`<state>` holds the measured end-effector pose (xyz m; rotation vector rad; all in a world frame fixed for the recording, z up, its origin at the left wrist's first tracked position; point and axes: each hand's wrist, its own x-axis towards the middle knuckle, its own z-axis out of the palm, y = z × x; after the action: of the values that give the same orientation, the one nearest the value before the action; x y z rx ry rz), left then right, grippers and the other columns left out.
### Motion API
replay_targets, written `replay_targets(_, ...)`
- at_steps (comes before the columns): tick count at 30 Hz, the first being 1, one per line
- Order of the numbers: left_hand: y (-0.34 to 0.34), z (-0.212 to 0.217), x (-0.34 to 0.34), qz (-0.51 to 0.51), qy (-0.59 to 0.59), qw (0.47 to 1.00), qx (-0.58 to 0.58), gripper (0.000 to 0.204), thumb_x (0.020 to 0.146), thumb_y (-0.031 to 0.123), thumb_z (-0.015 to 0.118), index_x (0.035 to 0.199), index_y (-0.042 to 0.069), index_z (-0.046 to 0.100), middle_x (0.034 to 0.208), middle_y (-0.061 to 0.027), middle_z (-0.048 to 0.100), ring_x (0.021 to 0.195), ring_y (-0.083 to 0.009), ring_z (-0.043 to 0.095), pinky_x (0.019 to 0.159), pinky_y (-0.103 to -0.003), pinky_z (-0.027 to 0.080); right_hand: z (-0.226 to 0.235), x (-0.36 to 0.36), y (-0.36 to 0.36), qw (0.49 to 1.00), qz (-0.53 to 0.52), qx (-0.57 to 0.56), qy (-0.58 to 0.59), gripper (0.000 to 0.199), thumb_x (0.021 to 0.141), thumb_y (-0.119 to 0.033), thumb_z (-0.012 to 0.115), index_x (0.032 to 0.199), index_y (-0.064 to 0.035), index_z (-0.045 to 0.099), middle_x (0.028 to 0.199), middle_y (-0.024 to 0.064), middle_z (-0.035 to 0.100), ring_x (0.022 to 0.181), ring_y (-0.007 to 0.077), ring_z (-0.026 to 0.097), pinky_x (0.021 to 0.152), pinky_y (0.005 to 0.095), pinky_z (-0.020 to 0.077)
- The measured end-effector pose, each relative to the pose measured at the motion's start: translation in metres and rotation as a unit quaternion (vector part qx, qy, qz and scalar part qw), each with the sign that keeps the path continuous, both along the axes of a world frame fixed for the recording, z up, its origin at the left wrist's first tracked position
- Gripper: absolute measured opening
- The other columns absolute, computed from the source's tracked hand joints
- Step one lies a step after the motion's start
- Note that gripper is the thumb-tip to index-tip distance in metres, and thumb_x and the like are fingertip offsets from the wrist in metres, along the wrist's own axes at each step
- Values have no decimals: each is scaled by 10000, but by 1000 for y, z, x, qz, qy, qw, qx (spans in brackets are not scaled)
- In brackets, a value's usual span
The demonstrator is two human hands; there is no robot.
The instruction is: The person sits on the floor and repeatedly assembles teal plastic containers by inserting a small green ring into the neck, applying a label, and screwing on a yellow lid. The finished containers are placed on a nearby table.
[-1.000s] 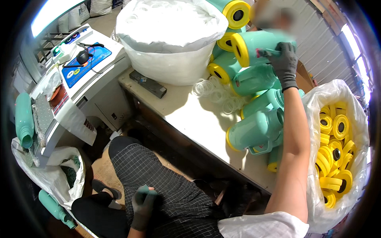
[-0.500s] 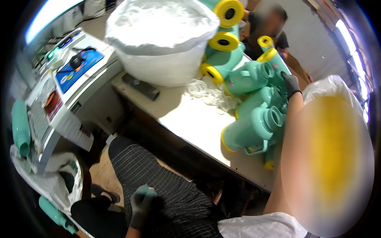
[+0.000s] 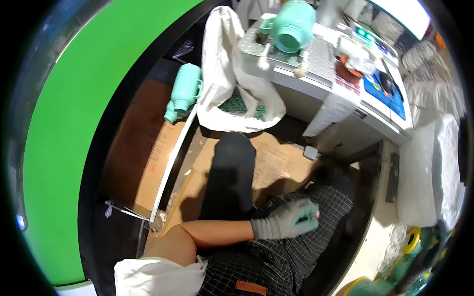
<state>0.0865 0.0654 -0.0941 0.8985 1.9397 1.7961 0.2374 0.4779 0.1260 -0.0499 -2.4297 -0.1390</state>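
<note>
My left hand (image 3: pixel 289 219), in a grey glove with green-coated fingers, lies over my checked trousers with its fingers curled. Whatever may be inside them is hidden. My right hand (image 3: pixel 425 259), in a dark glove, is at the lower right edge among green jug bodies with yellow rims, such as one jug body (image 3: pixel 368 287); its fingers are dim and blurred. A green handled jug body (image 3: pixel 292 29) lies on the perforated top of a white machine, open mouth toward me. Another green jug body (image 3: pixel 185 88) lies on the left, overlapping a further one.
An open white sack (image 3: pixel 212 111) with green scraps inside stands before the white machine (image 3: pixel 306 93). Clear rings (image 3: pixel 392 246) and a large white bag (image 3: pixel 419 172) are on the right-hand table. A green curved machine panel (image 3: pixel 59 123) borders the left. Cardboard (image 3: pixel 274 163) covers the floor.
My view has swung left, bringing the green panel and sack into fuller sight. The right-hand table has shifted to the picture's edge. My left hand stays over my lap, my right among the jugs.
</note>
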Motion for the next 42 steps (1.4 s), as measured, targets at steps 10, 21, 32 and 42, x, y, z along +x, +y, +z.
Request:
replay_targets(10,-228,-79,-273,541,162,749,-346,469,927,302,663,1319,74,543,1145,-200,670,1096,-400,600,981,-493,466,-186,-120,-228,932,252,-83,-247,348,801,-222,786,1102,-94,665,1130,109,647,1030,336,606,958,525,473)
replay_targets(21,-308,-106,-342,325,112,649,-679,589,791,194,684,1365,135,566,1244,-185,658,1165,-377,560,964,-471,452,-210,-125,-252,942,189,-135,-244,287,813,-231,790,1057,-118,687,1059,77,652,1033,310,606,980,499,463)
replay_targets(32,-315,45,-192,399,574,615,-364,542,780,125,739,1297,120,574,1103,-97,637,1018,-370,548,906,-502,432,-167,-140,-251,867,195,-457,-27,167,878,-1,707,1044,-14,697,1057,123,687,924,238,649,837,344,515)
replay_targets(42,-157,155,-114,282,741,596,-129,501,900,283,801,1331,219,555,1236,-68,597,1105,-274,563,911,-436,531,-123,-159,-288,610,360,-698,-107,1128,752,-428,807,1616,6,226,1601,222,341,1472,337,362,1225,455,277)
